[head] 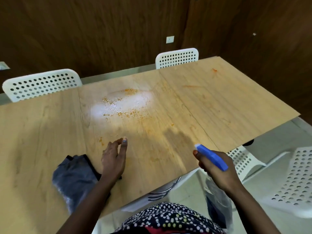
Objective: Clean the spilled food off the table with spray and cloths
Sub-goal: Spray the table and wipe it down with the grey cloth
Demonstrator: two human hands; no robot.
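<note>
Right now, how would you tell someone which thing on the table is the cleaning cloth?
Start at the wooden table and come to its near edge, left of the orange food spill. The cloth lies crumpled there beside the left hand. It is the only dark grey-blue fabric on the table.

table (219, 102) runs left to right before the person. food spill (125, 105) on the table's middle, toward the far side — smaller smears (214, 70) at the far right corner. cloth (74, 174) on the near left part, left hand (113, 159) just right of it, over the table. right hand (217, 168) with spray bottle (211, 157) at the near right edge. two chairs (42, 84) behind the table, more chairs (297, 179) off its right end.
</note>
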